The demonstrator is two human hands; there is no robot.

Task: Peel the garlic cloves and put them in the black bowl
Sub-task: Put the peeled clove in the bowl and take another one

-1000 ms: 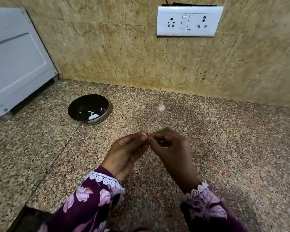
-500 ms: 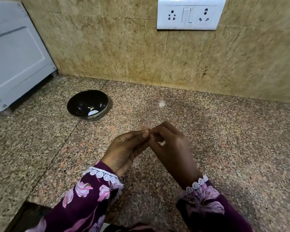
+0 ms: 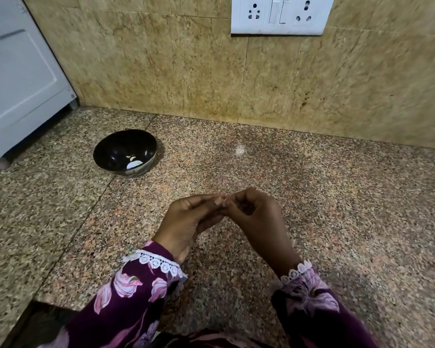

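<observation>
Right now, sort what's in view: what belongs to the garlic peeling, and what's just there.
Job:
small garlic clove, pinched between both hands
left hand
right hand
round black bowl, pale pieces inside

Just there:
white wall socket plate
white appliance
speckled granite counter

Both arms wear long sleeves of deep purple cloth printed with large pink and pale lilac flowers. The left sleeve (image 3: 126, 300), entering from the lower middle of the frame, ends at the wrist in a band of white lace (image 3: 158, 262) made of small openwork circles with a scalloped edge. The right sleeve (image 3: 312, 310), at the lower right of the frame, carries the same print and ends in a narrower white lace trim (image 3: 296, 271) of small loops; both hands are bare, with no ring or bangle that can be made out.
</observation>
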